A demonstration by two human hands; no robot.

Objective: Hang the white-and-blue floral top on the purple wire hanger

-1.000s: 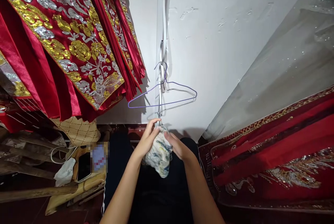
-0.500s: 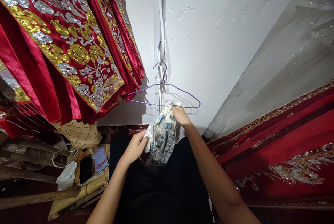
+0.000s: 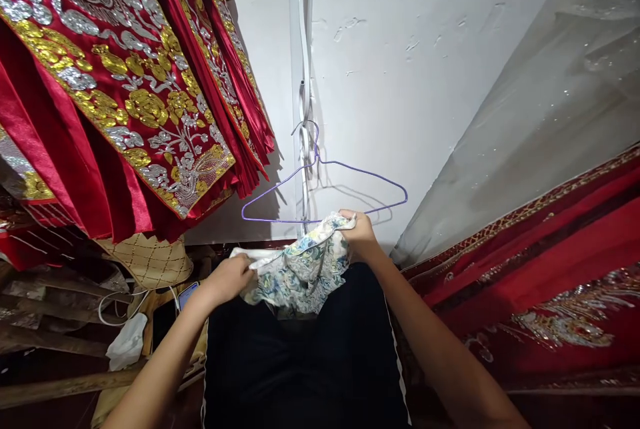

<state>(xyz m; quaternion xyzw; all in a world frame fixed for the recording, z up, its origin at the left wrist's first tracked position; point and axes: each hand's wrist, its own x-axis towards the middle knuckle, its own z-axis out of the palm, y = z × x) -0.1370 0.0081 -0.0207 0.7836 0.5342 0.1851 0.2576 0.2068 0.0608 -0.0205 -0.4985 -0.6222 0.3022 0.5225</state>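
A small floral cloth (image 3: 300, 272), white with blue and green print, is stretched between my two hands over my dark-trousered lap. My left hand (image 3: 227, 280) is closed on its left edge. My right hand (image 3: 361, 237) is closed on its upper right corner, just under the bottom bar of a purple wire hanger (image 3: 350, 172). That hanger hangs on the white wall from a hook by a vertical white conduit (image 3: 302, 82).
Red garments with gold and silver embroidery (image 3: 125, 82) hang at the upper left. More red embroidered fabric (image 3: 540, 282) lies at the right, under a clear plastic cover (image 3: 540, 109). A woven hat (image 3: 150, 259), a phone (image 3: 186, 295), a white rag and wooden pieces clutter the left floor.
The cloth was bunched in both hands. My right hand lifted one corner toward the hanger, my left hand pulled the other edge leftward, and the cloth has spread out.
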